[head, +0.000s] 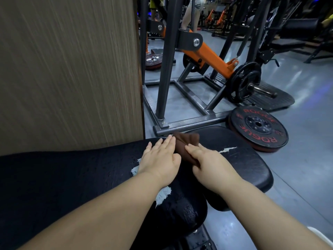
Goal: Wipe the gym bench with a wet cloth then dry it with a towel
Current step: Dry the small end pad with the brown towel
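Observation:
The black padded gym bench [72, 177] runs from lower left to centre right, its seat pad [248, 163] cracked white in places. A pale grey cloth [163, 194] lies on the bench under my left hand [159, 159], which rests flat with fingers together. A brown towel [187, 144] lies bunched on the pad just beyond both hands. My right hand [210, 164] presses on the towel's near end, thumb and fingers over it. Water droplets glisten on the bench surface near the grey cloth.
A wood-grain panel [68, 69] stands close on the left behind the bench. Ahead stands a black and orange plate-loaded machine [207, 55] with a steel base frame. A black Rogue weight plate [257, 126] lies on the grey floor at right. A person's legs show far back.

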Available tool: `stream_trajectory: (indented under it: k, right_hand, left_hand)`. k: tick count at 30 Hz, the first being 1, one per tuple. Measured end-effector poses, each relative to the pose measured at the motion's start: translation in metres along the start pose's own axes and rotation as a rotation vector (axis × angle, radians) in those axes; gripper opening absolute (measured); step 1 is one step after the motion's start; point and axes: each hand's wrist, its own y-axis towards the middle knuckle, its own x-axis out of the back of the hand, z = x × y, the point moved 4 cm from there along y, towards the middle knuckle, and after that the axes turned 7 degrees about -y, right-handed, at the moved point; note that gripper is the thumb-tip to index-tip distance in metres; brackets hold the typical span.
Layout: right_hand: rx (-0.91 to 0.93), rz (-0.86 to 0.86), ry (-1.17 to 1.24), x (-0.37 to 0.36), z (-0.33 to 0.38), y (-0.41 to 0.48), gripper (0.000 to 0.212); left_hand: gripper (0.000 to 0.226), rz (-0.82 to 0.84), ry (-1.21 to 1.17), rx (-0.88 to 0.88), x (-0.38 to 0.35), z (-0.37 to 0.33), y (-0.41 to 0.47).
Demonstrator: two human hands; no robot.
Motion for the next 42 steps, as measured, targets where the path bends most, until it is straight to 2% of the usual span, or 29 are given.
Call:
stream_trajectory:
  k: [4,7,14,19,25,31,35,42]
  right_hand:
    - [0.002,-0.002,0.001,-0.001,-0.003,-0.049,0.067]
    - [0.003,-0.03,-0.034,-0.006,-0.003,-0.054,0.063]
    - [-0.059,-0.076,-0.08,-0.004,0.004,0.008,0.054]
    - [-0.092,0.001,-0.053,-0.01,0.006,0.041,0.057]
    - [-0.016,-0.015,-0.023,-0.006,0.001,-0.016,0.064]
    - [-0.003,-0.09,-0.062,-0.007,-0.004,-0.064,0.061]
    - [-0.023,-0.078,-0.165,-0.01,-0.003,-0.041,0.053]
    - [-0.062,-0.027,-0.143,-0.012,0.005,0.011,0.053]
  left_hand:
    - [0.058,0.0,-0.011,-0.018,-0.001,-0.001,-0.001]
    - [0.057,-0.004,-0.006,-0.028,-0.001,-0.001,-0.001]
    - [0.057,-0.014,0.003,-0.021,-0.001,-0.001,0.0]
    - [0.057,-0.014,-0.002,-0.018,-0.002,-0.002,-0.001]
    - [0.057,-0.005,-0.008,-0.045,-0.001,-0.001,-0.001]
    - [0.056,0.011,0.007,-0.059,-0.001,-0.002,0.001]
    - [0.056,0.014,0.013,-0.054,-0.002,-0.002,0.002]
    - [0.056,0.005,0.008,-0.046,0.0,-0.001,-0.001]
